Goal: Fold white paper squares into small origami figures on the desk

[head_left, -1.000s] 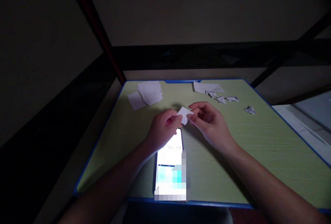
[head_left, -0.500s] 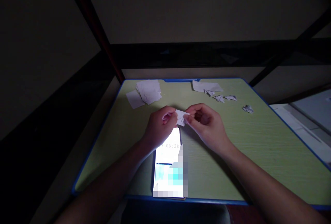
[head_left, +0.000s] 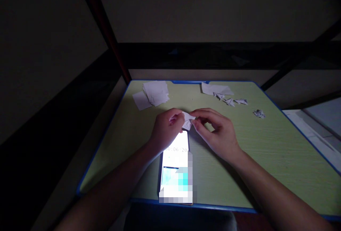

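Between my hands, above the top end of a lit phone (head_left: 174, 158), is a small folded piece of white paper (head_left: 188, 120) with crease lines on it. My left hand (head_left: 167, 128) pinches its left side between thumb and curled fingers. On the right side, my right hand (head_left: 217, 129) grips the paper's edge with thumb and forefinger, its other fingers loosely bent. The phone lies flat on the green table (head_left: 266, 156), its screen bright with a timer display and partly blurred out.
At the back left lies a stack of white paper squares (head_left: 157, 92). A white sheet (head_left: 217, 89) lies at the back right, with several folded paper pieces (head_left: 229, 102) in front of it. A crumpled paper piece (head_left: 259, 113) rests farther right. The table has a blue rim (head_left: 101, 135).
My right forefinger has stretched further along the paper's top edge, and its grip has shifted slightly. The whole view has moved a little, so the table things appear slightly to the right.
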{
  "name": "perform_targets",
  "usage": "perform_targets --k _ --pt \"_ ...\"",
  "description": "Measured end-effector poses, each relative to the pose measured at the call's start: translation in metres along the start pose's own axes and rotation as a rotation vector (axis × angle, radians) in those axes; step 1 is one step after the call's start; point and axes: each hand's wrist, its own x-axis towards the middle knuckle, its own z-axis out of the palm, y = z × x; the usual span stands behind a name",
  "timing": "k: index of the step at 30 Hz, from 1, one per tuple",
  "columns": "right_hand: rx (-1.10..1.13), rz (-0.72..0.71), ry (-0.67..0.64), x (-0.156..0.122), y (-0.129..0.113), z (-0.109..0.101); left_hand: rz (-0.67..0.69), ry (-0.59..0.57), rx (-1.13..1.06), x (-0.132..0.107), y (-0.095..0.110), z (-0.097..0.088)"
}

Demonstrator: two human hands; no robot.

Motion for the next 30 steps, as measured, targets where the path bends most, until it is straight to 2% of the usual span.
perform_targets --k 7,15,24,30 --pt "0.017 -0.05 -0.031 0.0002 -0.0021 -0.0011 -0.013 -0.025 0.009 -0.0007 -0.0004 -0.0005" --pt "0.094 -0.009 -0.035 0.0001 -0.0032 -0.0011 -0.006 -0.073 -0.007 -0.0027 0.0002 -0.0006" --pt "0.052 0.04 -0.035 -0.0012 -0.0032 0.0031 0.051 -0.09 0.007 -0.0019 0.0014 -0.0008" --pt "0.011 0.074 -0.009 -0.0019 -0.0023 0.0035 0.18 -0.067 0.182 -0.0007 -0.0034 -0.0016"
